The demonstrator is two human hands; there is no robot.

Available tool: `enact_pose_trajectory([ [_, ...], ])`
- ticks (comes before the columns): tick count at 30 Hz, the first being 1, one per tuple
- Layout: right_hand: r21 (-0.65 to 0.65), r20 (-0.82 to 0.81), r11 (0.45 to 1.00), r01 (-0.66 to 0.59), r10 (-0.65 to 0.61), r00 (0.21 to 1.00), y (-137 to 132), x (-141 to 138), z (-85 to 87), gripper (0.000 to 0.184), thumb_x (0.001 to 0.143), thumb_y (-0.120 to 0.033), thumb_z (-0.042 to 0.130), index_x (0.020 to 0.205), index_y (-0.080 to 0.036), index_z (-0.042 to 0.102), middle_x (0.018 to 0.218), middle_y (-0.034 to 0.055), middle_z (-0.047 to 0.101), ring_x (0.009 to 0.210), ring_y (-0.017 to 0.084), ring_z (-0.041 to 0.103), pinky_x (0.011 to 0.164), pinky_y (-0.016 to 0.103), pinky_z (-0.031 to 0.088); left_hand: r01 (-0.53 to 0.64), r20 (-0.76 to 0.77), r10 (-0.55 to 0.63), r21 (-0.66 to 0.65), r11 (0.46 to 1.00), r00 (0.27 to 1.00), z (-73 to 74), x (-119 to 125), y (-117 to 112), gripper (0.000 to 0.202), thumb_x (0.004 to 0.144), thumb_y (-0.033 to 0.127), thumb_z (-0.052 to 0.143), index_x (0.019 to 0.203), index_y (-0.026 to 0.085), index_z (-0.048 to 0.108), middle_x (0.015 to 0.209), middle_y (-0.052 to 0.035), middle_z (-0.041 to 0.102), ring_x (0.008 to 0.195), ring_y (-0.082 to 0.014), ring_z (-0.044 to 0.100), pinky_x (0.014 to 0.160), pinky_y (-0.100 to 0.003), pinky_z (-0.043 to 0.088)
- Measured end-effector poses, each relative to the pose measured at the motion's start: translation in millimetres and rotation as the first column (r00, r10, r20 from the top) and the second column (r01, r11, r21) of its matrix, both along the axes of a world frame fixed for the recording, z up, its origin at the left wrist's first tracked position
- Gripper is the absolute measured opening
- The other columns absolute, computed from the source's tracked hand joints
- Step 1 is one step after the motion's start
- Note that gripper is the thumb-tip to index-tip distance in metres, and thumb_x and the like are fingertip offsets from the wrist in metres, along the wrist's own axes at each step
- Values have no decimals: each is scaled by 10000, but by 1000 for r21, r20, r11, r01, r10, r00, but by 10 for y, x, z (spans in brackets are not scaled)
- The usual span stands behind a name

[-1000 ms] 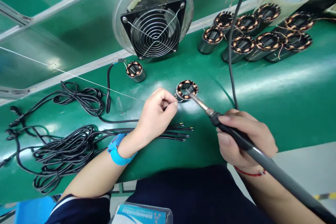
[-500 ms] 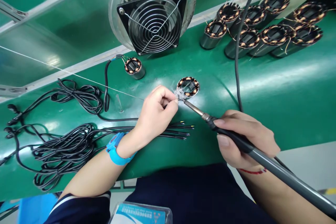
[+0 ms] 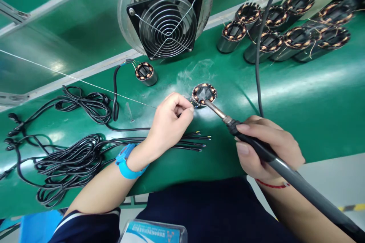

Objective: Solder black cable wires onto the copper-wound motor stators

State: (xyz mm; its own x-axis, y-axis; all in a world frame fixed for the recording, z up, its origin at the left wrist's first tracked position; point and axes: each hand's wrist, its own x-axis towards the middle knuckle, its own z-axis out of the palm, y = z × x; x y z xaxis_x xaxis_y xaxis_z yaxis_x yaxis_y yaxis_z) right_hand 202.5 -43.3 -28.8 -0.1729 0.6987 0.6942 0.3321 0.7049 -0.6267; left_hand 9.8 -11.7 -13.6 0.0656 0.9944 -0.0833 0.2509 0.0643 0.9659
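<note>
My right hand [image 3: 272, 148] grips a soldering iron [image 3: 256, 146] by its black handle. The iron's tip is at the near rim of a motor stator [image 3: 204, 94] with copper windings, standing on the green bench. My left hand [image 3: 172, 119] is closed in a pinch close to the stator's left side. A thin strand of solder wire [image 3: 128, 98] runs from the upper left into this hand; its end by the fingertips is hard to make out. Thin smoke [image 3: 196, 72] drifts behind the stator.
A fan with a wire guard [image 3: 169, 34] stands behind. Another stator [image 3: 146, 74] with a cable attached is left of it. Coiled black cables [image 3: 71, 163] lie left, stripped ends near my left wrist. Several stators [image 3: 232, 38] stand at back right; the iron's cord [image 3: 258, 57] hangs in front.
The iron's tip has moved slightly right and up, from beside my left fingertips to the stator's rim. The smoke has drifted away from the fingertips and spread behind the stator. My left hand stays put.
</note>
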Motion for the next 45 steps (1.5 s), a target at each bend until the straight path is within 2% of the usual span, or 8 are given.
enact_pose_trajectory([
  [8,-132,235,977,169,-135,963,-5,-29,115,498,917,-227,617,1391,-310,492,1052,25,738,798,200,718,666,332,579,-9,16,9,-3,1000,1000,5,7,5,135,738,49,573,692,176,559,654,50,523,534,-53,469,495,-194,357],
  [16,-241,364,969,46,46,930,250,-81,327,383,936,-174,549,1311,-244,512,1113,37,729,1059,206,678,871,357,552,-4,20,4,4,1000,1000,-7,6,7,127,748,59,567,703,177,557,658,50,522,540,-57,461,507,-199,354],
  [23,-252,427,967,36,77,901,434,-123,307,394,909,-159,511,1292,-251,514,1062,41,731,981,224,682,840,386,524,28,49,-27,-14,1000,998,8,-39,35,113,761,77,572,770,184,537,691,50,515,565,-57,471,532,-191,384],
  [26,-228,457,974,-1,107,883,547,-172,273,483,857,-112,501,1319,-255,484,1163,63,693,1078,249,645,907,432,501,68,86,-53,-181,981,995,67,-106,95,153,765,128,612,870,192,523,731,53,547,516,-49,484,475,-182,376],
  [29,-222,483,970,-99,197,853,634,-209,184,511,834,-97,498,1322,-242,459,1192,82,670,1146,264,603,969,479,461,172,98,-145,-381,909,985,158,-182,167,81,785,194,608,765,172,533,607,53,530,445,-54,451,418,-182,334],
  [36,-229,412,964,-134,220,884,576,-162,65,516,847,-197,603,1330,-234,425,1050,54,700,988,248,621,926,468,464,95,266,16,-400,911,964,186,-244,233,114,634,208,687,609,147,594,486,70,468,439,-27,341,431,-175,230],
  [41,-282,333,944,-171,264,905,540,-142,88,548,861,-257,608,1369,-243,401,1213,90,661,1093,264,602,909,456,489,72,241,37,-431,900,970,141,-149,224,154,570,232,759,597,151,631,492,55,530,460,-40,371,457,-194,279],
  [45,-223,337,959,-172,242,910,543,-174,95,493,867,-204,575,1337,-239,428,1134,69,680,988,230,617,844,405,511,77,243,45,-471,879,969,147,-107,214,195,562,275,789,615,153,647,461,67,480,440,-34,328,439,-195,250],
])
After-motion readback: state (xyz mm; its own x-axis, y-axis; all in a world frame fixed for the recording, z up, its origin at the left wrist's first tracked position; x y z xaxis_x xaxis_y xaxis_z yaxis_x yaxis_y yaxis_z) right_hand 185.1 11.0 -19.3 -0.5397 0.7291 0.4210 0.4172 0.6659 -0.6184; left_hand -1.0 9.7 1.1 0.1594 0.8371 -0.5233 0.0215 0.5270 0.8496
